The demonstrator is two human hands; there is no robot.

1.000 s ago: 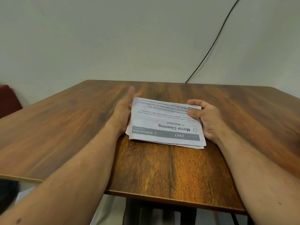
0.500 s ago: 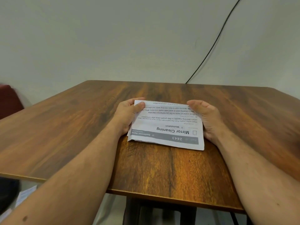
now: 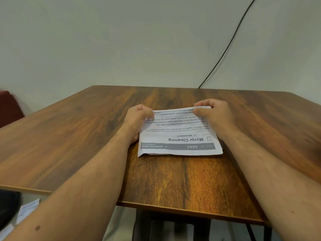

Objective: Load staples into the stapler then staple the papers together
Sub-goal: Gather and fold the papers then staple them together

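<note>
while both grip: left hand (image 3: 137,119) and right hand (image 3: 214,113) pinch the far corners
papers (image 3: 178,134): light, floppy, likely to slide apart
hold: edges, squared
stapler: unseen

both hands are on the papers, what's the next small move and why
Probably tap the papers square on the table. The left hand and right hand each pinch a far corner, that far edge looks lifted, and at the near left corner lower sheets peek out unevenly. No stapler is in view, so aligning the stack seems the sensible step first.
</note>
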